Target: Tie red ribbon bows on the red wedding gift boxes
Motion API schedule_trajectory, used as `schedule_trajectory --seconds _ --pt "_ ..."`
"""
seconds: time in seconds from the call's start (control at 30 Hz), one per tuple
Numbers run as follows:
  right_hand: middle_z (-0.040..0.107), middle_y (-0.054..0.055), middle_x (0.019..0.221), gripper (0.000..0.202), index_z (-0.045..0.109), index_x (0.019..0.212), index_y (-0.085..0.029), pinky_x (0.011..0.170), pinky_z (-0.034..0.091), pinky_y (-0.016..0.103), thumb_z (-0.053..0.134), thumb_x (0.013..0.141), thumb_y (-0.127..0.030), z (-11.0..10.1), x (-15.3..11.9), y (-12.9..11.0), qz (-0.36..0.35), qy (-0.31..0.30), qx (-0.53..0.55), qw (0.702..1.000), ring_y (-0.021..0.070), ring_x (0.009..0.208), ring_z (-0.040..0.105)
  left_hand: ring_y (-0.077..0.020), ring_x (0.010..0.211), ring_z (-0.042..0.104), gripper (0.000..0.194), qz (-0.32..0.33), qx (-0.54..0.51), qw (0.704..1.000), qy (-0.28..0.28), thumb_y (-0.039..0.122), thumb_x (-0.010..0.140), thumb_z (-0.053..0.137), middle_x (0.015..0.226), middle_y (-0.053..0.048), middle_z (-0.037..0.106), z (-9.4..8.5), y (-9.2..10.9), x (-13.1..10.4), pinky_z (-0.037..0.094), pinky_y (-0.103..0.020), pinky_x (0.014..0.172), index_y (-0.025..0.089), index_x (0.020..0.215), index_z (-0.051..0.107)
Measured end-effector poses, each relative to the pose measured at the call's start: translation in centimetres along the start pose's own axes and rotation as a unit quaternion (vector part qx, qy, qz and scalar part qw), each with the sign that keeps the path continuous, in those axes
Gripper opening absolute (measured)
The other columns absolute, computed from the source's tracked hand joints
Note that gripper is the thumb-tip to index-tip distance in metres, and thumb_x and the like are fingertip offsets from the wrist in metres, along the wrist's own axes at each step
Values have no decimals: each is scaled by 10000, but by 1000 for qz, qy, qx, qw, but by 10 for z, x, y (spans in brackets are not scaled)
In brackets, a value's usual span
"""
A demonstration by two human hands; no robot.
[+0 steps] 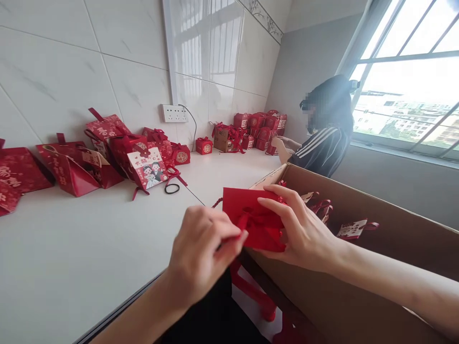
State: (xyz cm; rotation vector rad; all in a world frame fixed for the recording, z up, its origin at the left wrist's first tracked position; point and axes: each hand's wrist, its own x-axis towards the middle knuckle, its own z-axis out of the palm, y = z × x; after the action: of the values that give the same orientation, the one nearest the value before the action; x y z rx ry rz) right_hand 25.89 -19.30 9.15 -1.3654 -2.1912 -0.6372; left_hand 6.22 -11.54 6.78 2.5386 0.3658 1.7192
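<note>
In front of me is a small red gift box [263,203], held above the near edge of the table beside the carton. My right hand [299,224] grips it from the right, fingers over the top edge and thumb below. A red ribbon [244,221] comes out of the box's face near a round hole. Between the thumb and fingers of my left hand [204,246] the ribbon's end is pinched; that hand is slightly blurred. A dark red cord sticks out at the box's left side.
Close on the right stands an open cardboard carton [358,196] with ribboned red boxes inside. Several red gift boxes [147,167] line the white table [89,253] along the wall. A black hair tie [172,188] lies near them. Another person [322,148] works beyond the carton.
</note>
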Motion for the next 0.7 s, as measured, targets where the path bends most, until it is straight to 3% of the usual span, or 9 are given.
schedule_trajectory --seconds 0.1,0.2,0.27,0.33,0.4,0.5,0.57,0.63,0.7 --pt "373 204 1251 723 245 1338 -206 810 516 503 614 767 -451 -5 -9 0 -12 9 -12 1000 357 1146 461 -131 694 564 146 123 20 992 -19 93 765 605 787 -25 627 4 16 -7 431 -326 741 156 897 601" --pt "378 203 1260 728 257 1341 -208 831 507 514 630 760 -438 -12 -19 1 -17 9 -14 1000 357 1155 455 -131 668 574 116 159 27 987 -20 112 765 596 759 -25 642 9 22 -5 428 -335 744 154 872 610" --pt "381 188 1279 726 300 1323 -231 855 497 516 659 730 -445 -20 -24 6 29 6 11 999 360 1175 444 -123 657 566 45 120 35 992 -9 146 773 595 717 -4 628 13 16 1 431 -301 720 184 794 586" --pt "414 157 1280 696 356 1285 -253 857 503 489 674 705 -469 -32 -29 15 143 2 87 986 346 1163 470 -119 636 549 109 13 56 998 -7 197 802 555 660 16 591 19 -1 8 422 -265 684 200 695 535" --pt "487 124 1246 601 393 1249 -258 820 527 450 590 750 -532 -45 -34 27 314 -9 232 920 313 1101 535 -121 605 532 210 -115 79 990 -39 261 831 488 622 24 550 27 -27 12 402 -245 643 202 630 494" --pt "573 88 1190 503 403 1217 -262 762 549 422 373 836 -589 -65 -48 41 532 14 463 709 272 1015 603 -131 561 515 264 -182 86 972 -118 334 803 463 608 18 537 45 -75 7 366 -241 581 201 575 478" --pt "592 79 1181 484 416 1192 -265 775 545 424 344 839 -588 -73 -61 45 597 56 535 595 261 1008 612 -134 517 490 249 -186 75 965 -167 345 762 486 598 14 560 60 -105 -2 348 -241 547 204 556 496" --pt "604 74 1169 463 434 1172 -263 806 534 427 360 836 -573 -79 -77 45 620 84 545 559 253 1019 609 -139 536 514 248 -194 50 956 -214 366 766 490 633 14 603 75 -130 -12 346 -233 539 210 581 544" --pt "609 79 1161 478 448 1171 -253 813 529 429 333 841 -579 -82 -91 44 624 88 519 577 253 1028 604 -149 591 553 231 -194 31 952 -233 369 765 500 672 17 630 87 -148 -21 369 -231 568 215 607 568"
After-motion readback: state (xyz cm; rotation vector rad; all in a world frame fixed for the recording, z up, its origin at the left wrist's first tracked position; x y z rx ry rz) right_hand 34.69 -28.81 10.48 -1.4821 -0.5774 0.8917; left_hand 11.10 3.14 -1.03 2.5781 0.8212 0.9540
